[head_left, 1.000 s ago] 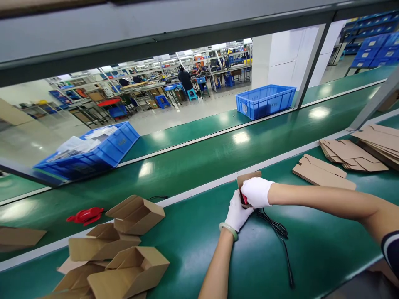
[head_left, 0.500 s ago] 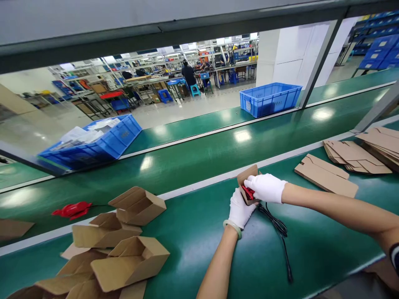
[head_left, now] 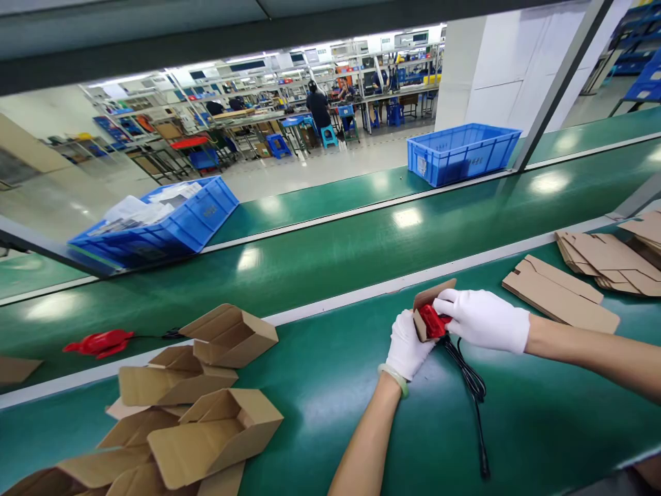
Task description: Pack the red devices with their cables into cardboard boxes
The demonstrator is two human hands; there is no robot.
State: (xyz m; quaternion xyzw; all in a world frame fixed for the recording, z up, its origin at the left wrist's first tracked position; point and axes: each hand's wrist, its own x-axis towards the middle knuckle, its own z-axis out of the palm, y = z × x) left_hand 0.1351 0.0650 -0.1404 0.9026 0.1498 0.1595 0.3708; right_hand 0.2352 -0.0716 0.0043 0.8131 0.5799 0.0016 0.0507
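Observation:
My left hand (head_left: 410, 348), in a white glove, is wrapped round a small open cardboard box (head_left: 434, 292) whose flap stands up. A shiny red plastic device (head_left: 432, 322) sits at the box's opening, partly inside. My right hand (head_left: 481, 318), also gloved in white, has its fingers bent against the device's right end; the fingertips are partly hidden. From below the box a bundled black cable (head_left: 469, 372) trails over the green work surface (head_left: 330, 413), its plug end towards me.
Several open cardboard boxes (head_left: 217, 434) crowd the left. Flattened cartons (head_left: 562, 293) lie at the right. Another red device (head_left: 100, 343) with a cable lies on the green conveyor belt (head_left: 320, 269). Beyond stand a blue bin (head_left: 462, 155) and a tilted blue bin (head_left: 206, 213) holding papers. People sit farther back.
My right hand has drawn back to the right, and more of the red device shows at the box opening. The other red device has moved left along the belt. The view has shifted slightly.

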